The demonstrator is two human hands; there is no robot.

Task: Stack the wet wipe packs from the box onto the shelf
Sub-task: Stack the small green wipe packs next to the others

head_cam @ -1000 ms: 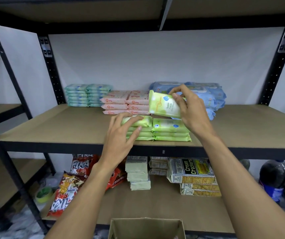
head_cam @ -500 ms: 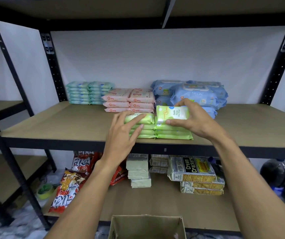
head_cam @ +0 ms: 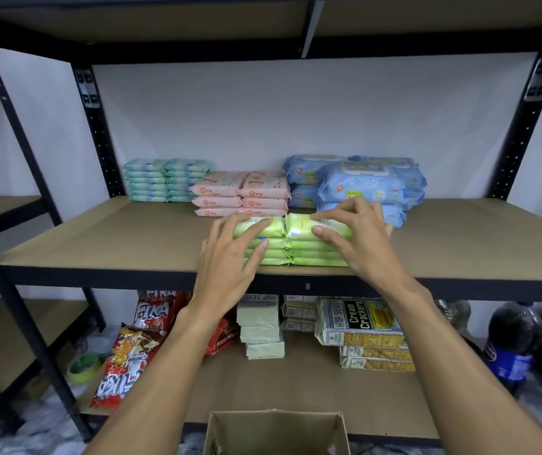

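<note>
- The cardboard box (head_cam: 276, 433) sits nearest, at 6 o'clock in the view. Only its top edge and walls show, so I cannot tell whether any packs are left inside.
- Beyond it, the lower board holds cracker packets (head_cam: 361, 323) at 4 o'clock and snack bags (head_cam: 125, 356) at 8 o'clock. Neither belongs to this job.
- The left hand (head_cam: 230, 267) lies flat with its fingers straight and spread. It rests on the top and front of the left green stack (head_cam: 273, 224) and grips nothing.
- The right hand (head_cam: 358, 244) is arched, fingertips on top and thumb against the front edge. It lightly pinches the top green pack (head_cam: 299, 228), which already lies on the right green stack (head_cam: 315, 257).
- Both green stacks stand side by side, touching, near the front edge of the shelf (head_cam: 132, 238), level in height.
- Farther back, pink packs (head_cam: 240, 192) lie at 11 o'clock from the green ones, blue packs (head_cam: 361, 185) at 1 o'clock and teal packs (head_cam: 168, 180) at 10 o'clock, all stacked.
- Judging by this, most of the stacking looks done. What remains is letting go of this pack, squaring it up, and fetching anything left in the box.
</note>
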